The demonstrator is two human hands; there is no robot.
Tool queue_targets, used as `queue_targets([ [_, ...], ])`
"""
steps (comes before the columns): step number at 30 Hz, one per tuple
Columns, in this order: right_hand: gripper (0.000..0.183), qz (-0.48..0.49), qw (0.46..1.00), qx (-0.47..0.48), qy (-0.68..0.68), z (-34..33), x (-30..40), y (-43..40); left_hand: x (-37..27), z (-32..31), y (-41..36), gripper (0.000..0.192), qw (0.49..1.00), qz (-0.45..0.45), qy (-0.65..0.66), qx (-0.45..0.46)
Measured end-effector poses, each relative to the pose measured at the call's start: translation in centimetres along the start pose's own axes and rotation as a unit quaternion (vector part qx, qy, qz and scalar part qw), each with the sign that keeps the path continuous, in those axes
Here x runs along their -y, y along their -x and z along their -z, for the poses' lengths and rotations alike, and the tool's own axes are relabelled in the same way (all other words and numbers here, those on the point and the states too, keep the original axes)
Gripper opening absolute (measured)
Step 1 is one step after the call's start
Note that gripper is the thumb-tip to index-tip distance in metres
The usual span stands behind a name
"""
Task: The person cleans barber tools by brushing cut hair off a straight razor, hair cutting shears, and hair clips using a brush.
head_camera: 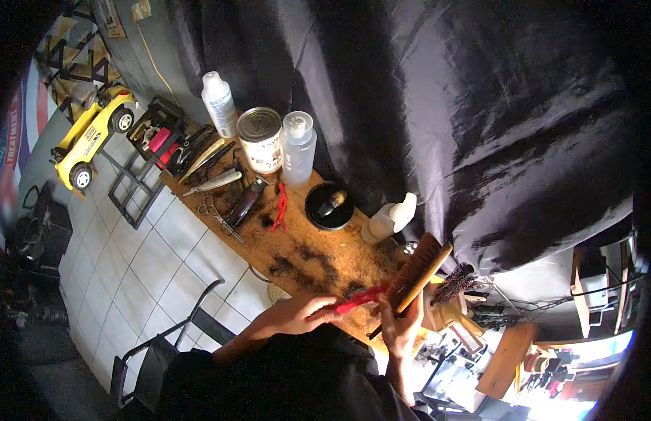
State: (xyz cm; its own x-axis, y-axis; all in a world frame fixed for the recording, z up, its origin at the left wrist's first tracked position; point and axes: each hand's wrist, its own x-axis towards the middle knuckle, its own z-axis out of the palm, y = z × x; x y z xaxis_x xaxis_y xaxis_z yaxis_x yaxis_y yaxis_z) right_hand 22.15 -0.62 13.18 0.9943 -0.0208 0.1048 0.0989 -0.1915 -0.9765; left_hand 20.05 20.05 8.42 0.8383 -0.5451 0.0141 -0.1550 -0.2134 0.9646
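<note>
My left hand grips one end of a blurred, slim red tool, whose exact kind I cannot tell. Its far end reaches the fingers of my right hand. That hand holds a wooden brush with a pale back, and a brown toothed part like a comb lies against it. Whether these are one piece or two is unclear. Both hands are over the near end of a wooden table strewn with dark hair clippings. A dark round hairbrush stands just beyond my right hand.
On the table are scissors, a hair clipper, a straight razor, a red item, a black bowl, a spray bottle, a tin can and bottles. A dark curtain hangs behind; a chair stands left.
</note>
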Motion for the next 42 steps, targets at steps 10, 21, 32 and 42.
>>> queue_targets([
  [10,0.079,0.006,0.981,0.159,0.109,1.6,-0.1,1.6,-1.5,1.0,0.0,0.014,0.976,0.032,-0.014,-0.215],
  [21,0.055,0.116,0.947,0.142,0.263,1.0,1.1,0.9,-4.3,3.1,1.6,0.01,0.985,0.042,-0.046,-0.161],
  [32,0.055,0.153,0.945,0.255,0.137,0.4,1.0,0.8,-2.9,4.4,2.7,0.012,0.983,0.04,-0.148,-0.106],
  [42,0.054,0.17,0.935,0.028,0.309,-0.1,0.2,0.5,-3.3,4.4,2.8,0.008,0.987,0.042,-0.075,-0.133],
])
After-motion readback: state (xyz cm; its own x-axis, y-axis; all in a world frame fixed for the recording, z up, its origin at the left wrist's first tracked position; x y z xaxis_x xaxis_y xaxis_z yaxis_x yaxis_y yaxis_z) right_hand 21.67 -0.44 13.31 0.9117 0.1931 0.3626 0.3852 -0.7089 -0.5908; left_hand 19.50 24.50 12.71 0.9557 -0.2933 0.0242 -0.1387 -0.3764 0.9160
